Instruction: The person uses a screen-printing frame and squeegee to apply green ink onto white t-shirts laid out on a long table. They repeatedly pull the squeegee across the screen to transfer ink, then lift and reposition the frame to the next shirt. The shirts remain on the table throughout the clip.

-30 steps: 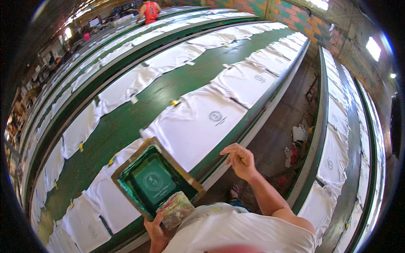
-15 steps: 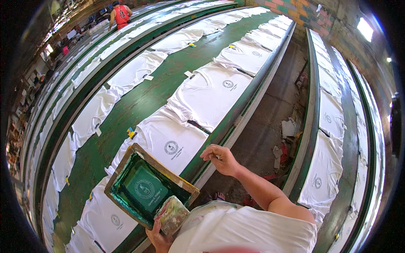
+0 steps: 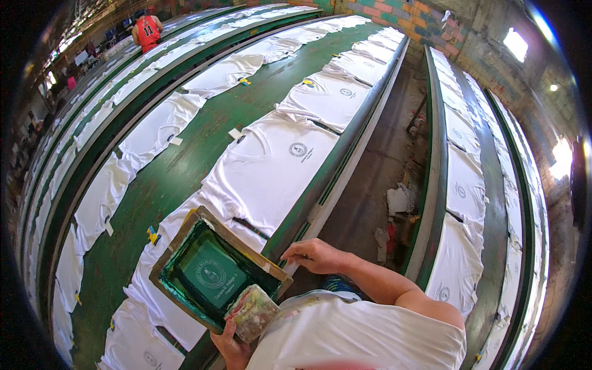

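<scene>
Head view: left hand (image 3: pixel 234 346) wraps stained block (image 3: pixel 254 313) at framed screen's (image 3: pixel 209 271) edge, right hand (image 3: pixel 314 254) half-curled, empty; best hold screen level, clear of shirts (image 3: pixel 265 166).

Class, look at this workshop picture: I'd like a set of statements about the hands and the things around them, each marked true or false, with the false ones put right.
1. The left hand holds the frame. True.
2. The right hand grips a brush. False: no object shows in it.
3. The block by the left thumb is spotless. False: it is stained with several colours.
4. A round emblem shows inside the frame. True.
5. The shirts lie on one table only. False: they lie on several tables.
6. A co-worker in the background wears a red top. True.
</scene>
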`<action>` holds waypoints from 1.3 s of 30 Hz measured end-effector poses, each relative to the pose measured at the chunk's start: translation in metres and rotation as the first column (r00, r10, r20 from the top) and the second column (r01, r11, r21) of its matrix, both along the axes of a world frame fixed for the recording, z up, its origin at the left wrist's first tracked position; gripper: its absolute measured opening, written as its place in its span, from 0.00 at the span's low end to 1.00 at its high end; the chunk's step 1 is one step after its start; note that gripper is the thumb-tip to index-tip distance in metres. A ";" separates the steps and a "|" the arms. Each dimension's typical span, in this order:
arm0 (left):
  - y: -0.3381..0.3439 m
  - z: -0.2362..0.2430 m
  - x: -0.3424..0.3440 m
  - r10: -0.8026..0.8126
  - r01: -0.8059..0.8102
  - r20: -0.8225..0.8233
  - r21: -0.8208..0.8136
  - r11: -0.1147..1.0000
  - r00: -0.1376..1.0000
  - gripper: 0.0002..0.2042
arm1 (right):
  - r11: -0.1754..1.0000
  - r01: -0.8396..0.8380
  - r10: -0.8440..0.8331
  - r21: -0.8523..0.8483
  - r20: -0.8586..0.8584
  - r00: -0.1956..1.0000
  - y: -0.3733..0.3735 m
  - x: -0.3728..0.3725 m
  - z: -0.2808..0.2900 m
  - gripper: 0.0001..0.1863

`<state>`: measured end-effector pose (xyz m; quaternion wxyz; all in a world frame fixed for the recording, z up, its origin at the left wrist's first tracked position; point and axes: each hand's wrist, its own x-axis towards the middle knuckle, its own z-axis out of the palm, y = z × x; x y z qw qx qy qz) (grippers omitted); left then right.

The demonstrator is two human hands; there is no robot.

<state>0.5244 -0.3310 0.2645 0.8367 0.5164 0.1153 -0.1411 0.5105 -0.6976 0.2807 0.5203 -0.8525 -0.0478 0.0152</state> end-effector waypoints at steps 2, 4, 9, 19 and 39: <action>-0.039 0.000 0.002 -0.002 0.002 -0.002 0.034 0.999 1.000 0.33 | 1.000 -0.006 0.005 -0.002 -0.034 0.999 -0.049 0.002 -0.003 0.20; -0.088 0.000 -0.002 -0.007 0.007 -0.012 0.035 0.999 1.000 0.33 | 0.998 0.003 0.000 0.055 -0.056 0.998 -0.111 -0.001 -0.007 0.28; -0.232 0.002 -0.006 0.034 -0.035 -0.015 -0.077 0.996 0.999 0.31 | 0.985 0.173 -0.173 0.012 0.060 0.983 -0.281 -0.029 -0.018 0.37; -0.373 0.022 -0.003 0.018 -0.019 -0.013 -0.038 0.999 1.000 0.29 | 0.636 0.605 -0.720 0.479 0.086 0.689 -0.513 -0.052 -0.037 0.20; -0.577 0.017 0.096 -0.206 0.044 0.337 0.430 0.902 0.919 0.28 | 0.994 -0.016 0.010 0.109 0.062 0.998 -0.595 0.129 0.022 0.26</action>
